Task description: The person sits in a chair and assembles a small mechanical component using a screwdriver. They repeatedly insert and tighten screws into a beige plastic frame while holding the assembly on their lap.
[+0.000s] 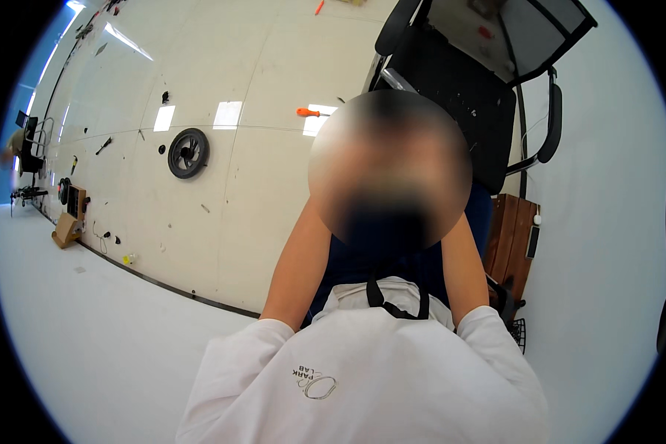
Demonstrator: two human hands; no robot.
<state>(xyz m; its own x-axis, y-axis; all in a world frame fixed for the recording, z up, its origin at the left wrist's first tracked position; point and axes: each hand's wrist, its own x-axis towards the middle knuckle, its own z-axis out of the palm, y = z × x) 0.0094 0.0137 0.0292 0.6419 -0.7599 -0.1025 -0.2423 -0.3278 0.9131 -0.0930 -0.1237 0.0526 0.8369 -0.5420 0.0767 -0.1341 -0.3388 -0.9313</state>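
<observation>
Both my forearms reach up from white sleeves over my lap. A round blur covers the middle of the view, and my left hand (pixel 342 170) and my right hand (pixel 444 166) run into it. Their fingers cannot be made out, nor whether they hold anything. Dark patches show inside the blur, too smeared to name. Just left of the blur, a screwdriver (pixel 308 112) with an orange handle lies on the tiled floor. A black office chair (pixel 451 89) stands right in front of me, beyond my hands.
A black spoked wheel (pixel 189 153) lies on the floor to the left, among scattered small parts. At the far left, an open cardboard box (pixel 67 229) sits by the wall. A reddish-brown wooden box (pixel 508 233) stands at my right against the white wall (pixel 592 244).
</observation>
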